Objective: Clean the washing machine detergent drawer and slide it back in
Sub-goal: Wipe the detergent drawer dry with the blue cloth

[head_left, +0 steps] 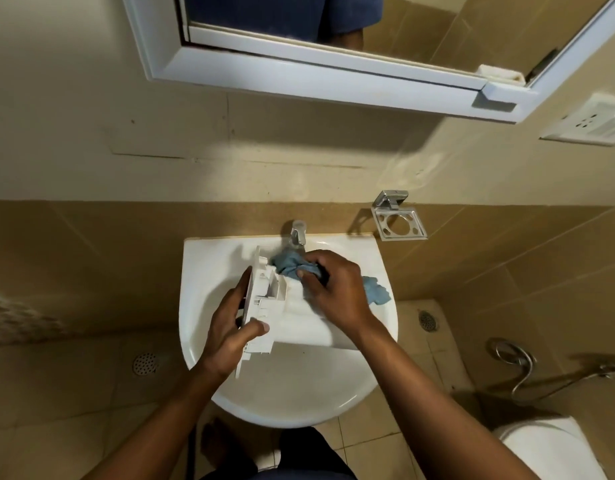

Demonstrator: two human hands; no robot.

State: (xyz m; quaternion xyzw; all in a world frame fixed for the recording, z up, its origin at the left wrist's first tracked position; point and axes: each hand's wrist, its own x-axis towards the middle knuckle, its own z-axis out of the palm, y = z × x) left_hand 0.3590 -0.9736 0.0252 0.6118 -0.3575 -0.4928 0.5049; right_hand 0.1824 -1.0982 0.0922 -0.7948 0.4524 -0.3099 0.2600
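- Over a white washbasin in a tan-tiled bathroom, a person reaches both forearms out above the bowl. A toilet sits low on the right and a floor drain on the left.
- The left hand grips the detergent drawer at its front-panel end, thumb curled over the near edge and fingers mostly hidden behind the panel.
- The drawer, white moulded plastic, is held above the bowl with its panel to the left and its long body running right, under the other wrist. Whether it touches the porcelain cannot be told.
- The right hand is closed round a bunched blue cloth and presses it against the drawer's far side, by the compartments. A tail of cloth trails out to the right.
- The drawer looks light and stiff, with thin ribs and clips that could snap, and is probably slick if wet. The solid front panel and long side walls seem the safest holds, not the inner dividers.
- Wiping appears to be the step in hand. Sliding the drawer back is not yet done, and no washing machine is in view.
- Beyond the hands stands a chrome tap; whether water runs cannot be told. A metal soap holder is fixed to the wall, with a mirror cabinet above.
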